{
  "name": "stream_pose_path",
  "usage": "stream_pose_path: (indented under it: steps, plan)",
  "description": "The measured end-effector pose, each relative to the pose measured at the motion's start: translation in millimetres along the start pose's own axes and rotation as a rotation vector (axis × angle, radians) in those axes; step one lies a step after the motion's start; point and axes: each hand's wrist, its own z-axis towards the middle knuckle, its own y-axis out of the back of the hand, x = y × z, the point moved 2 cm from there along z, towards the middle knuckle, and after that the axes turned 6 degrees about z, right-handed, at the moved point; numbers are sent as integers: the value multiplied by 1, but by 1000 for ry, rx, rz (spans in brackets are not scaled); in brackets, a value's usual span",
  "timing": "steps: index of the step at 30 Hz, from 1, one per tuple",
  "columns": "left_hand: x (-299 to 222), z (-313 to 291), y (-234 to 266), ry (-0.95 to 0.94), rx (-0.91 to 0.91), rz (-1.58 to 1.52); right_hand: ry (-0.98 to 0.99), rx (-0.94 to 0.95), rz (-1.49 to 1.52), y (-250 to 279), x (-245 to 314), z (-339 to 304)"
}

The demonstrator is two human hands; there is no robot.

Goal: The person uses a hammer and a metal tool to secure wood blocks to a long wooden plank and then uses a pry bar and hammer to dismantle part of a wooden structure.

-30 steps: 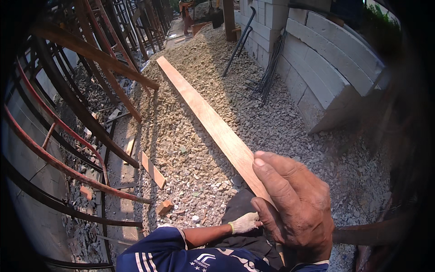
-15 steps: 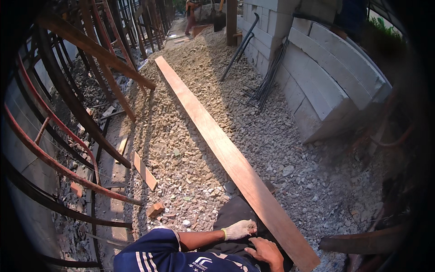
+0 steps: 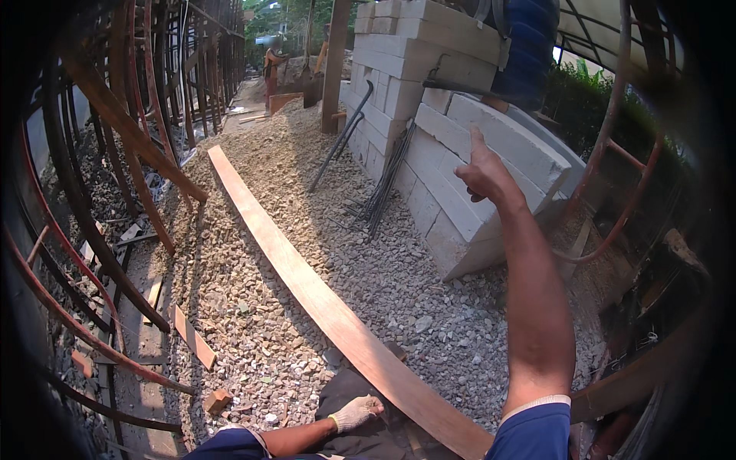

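Observation:
My right hand (image 3: 486, 175), bare, is raised in front of the pale block stack with the arm stretched forward. Its index finger points up and ahead while the other fingers curl in; nothing is in it. My left hand (image 3: 356, 414), in a whitish knit glove, rests low over my dark trouser leg (image 3: 341, 389), fingers curled; whether it grips anything is hidden. Beside that leg a long wooden plank (image 3: 309, 295) runs diagonally from the near right up the gravel to the far left. Neither hand touches it.
Gravel (image 3: 253, 307) covers the ground. Pale blocks (image 3: 468, 192) are stacked at right, with dark metal rods (image 3: 391, 176) leaning on them. Curved metal frames and timber props (image 3: 126, 126) crowd the left. Wood offcuts (image 3: 192, 337) lie there. A person (image 3: 272, 73) stands far back; another person's blue-clad leg (image 3: 525, 50) is above the blocks.
My right hand has lifted from beside my left hand to a pointing pose before the blocks. The view has tilted up and turned right. My left hand remains on the leg.

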Motion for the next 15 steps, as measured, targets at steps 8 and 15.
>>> stream_pose_path:
  steps: [8, 15]
  plan:
    - [7, 0, 1, -54, -15, -30, 228, 284, -112, -22, 46, -36]
    - [3, 6, 4, 0, -7, -64, 1120, -533, -88, 100, 194, -107]
